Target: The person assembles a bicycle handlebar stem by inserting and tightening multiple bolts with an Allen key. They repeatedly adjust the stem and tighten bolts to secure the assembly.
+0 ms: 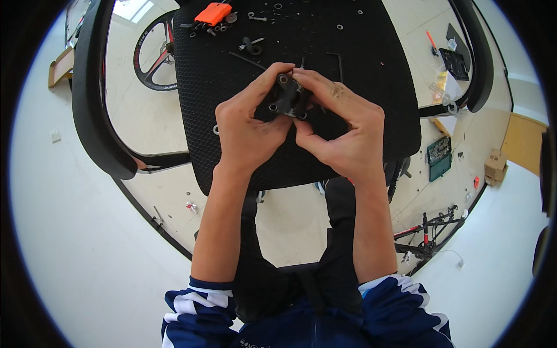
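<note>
Over the black mesh chair seat (371,116), I hold a small black metal part (288,100) between both hands. Round bolt holes show at its corners, and it looks like a bicycle stem. My left hand (246,130) grips its left side, fingers curled behind it. From the other side my right hand (348,130) pinches it with thumb and fingers, some of them hidden behind the part. A thin metal shaft (302,62) stands up beyond my fingertips; what it belongs to is hidden. Just past the hands, a hex key (339,66) and a dark rod (246,60) lie on the seat.
An orange tool holder (213,14), a bolt (257,18), a dark clamp-like piece (251,46) and several washers lie on the seat's far part. Armrests (93,104) flank it. On the floor are a wheel (155,52), a bike frame (426,235) and a green case (439,159).
</note>
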`<action>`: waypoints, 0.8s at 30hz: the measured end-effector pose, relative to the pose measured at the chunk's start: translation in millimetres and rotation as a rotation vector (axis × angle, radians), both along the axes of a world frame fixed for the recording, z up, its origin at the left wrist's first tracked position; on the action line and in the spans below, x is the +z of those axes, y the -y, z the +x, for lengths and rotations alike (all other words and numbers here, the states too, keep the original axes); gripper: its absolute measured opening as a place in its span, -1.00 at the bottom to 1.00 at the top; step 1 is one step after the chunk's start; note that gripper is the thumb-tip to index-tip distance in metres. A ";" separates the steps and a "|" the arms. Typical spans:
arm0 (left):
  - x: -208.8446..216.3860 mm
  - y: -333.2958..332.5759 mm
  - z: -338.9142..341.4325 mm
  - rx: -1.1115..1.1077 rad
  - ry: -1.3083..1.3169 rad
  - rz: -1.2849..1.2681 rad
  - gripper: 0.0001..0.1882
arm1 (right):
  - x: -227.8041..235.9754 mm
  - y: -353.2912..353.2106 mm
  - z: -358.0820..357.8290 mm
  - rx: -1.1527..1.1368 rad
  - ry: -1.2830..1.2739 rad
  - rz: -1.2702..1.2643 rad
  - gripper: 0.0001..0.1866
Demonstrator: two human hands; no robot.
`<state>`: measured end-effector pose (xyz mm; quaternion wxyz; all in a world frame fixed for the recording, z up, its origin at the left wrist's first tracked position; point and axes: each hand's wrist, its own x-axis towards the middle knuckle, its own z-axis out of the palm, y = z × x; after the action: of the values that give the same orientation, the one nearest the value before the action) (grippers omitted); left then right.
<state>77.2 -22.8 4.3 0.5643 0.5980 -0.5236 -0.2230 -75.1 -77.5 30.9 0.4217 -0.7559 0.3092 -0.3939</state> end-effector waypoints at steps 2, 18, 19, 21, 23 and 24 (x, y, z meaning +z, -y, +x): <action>-0.5 0.5 -0.3 -0.018 -0.053 0.000 -0.35 | -1.3 0.8 -0.3 0.003 0.008 -0.003 -0.37; 2.2 4.9 -1.9 -0.045 -0.068 -0.005 -0.39 | -1.5 36.1 -39.6 -0.179 0.011 0.310 -0.51; 2.0 4.2 -1.8 -0.053 -0.089 0.000 -0.39 | -1.2 33.8 -34.5 -0.150 -0.021 0.330 -0.51; 1.9 3.5 -2.5 -0.071 -0.132 0.009 -0.40 | 2.9 26.5 -23.7 -0.014 0.125 0.255 -0.46; 1.1 2.7 -1.6 -0.069 -0.135 -0.001 -0.40 | 8.5 18.8 -15.2 0.035 0.165 0.242 -0.44; 0.8 2.5 -1.0 -0.068 -0.137 -0.005 -0.40 | 6.9 18.4 -14.3 0.039 0.103 0.200 -0.44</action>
<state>76.2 -25.3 5.0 0.5927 0.5618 -0.5042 -0.2810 -89.4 -95.9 37.8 0.5177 -0.6948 0.3103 -0.3912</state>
